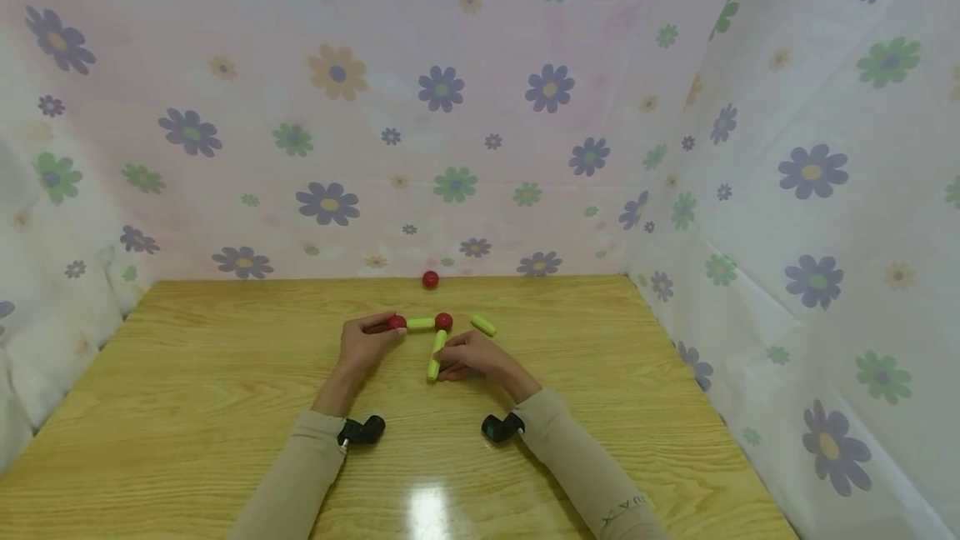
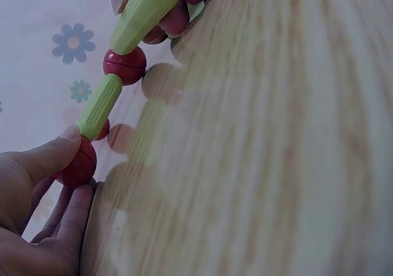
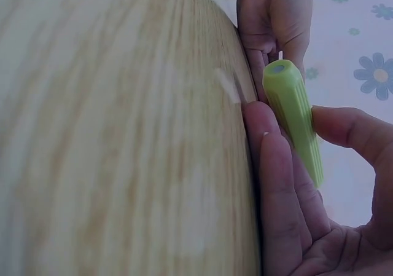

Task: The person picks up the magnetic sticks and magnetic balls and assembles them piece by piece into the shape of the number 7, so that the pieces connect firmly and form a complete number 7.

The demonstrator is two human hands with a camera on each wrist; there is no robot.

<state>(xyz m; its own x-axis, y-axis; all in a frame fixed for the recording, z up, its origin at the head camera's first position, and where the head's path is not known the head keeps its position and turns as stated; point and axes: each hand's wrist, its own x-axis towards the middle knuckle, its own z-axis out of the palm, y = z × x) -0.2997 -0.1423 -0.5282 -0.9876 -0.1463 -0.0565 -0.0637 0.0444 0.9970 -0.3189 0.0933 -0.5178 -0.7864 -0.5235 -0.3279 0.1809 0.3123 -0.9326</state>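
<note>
My left hand (image 1: 365, 344) pinches a red ball (image 1: 397, 322) between thumb and fingers. From that ball a short yellow-green ribbed rod (image 1: 421, 324) runs right to a second red ball (image 1: 443, 322), and the three form a straight piece. A second yellow-green rod (image 1: 437, 357) is pinched by my right hand (image 1: 476, 355), slanting toward me. In the left wrist view, this rod (image 2: 144, 18) meets the second ball (image 2: 124, 66) at its far end. The near end bears a grey disc, seen in the right wrist view on the rod (image 3: 293, 113).
One loose yellow-green rod (image 1: 483, 325) lies right of the second ball, beyond my right hand. Another red ball (image 1: 430, 280) sits at the far edge of the wooden table (image 1: 225, 407). Flower-patterned cloth (image 1: 390, 107) hangs behind and at both sides.
</note>
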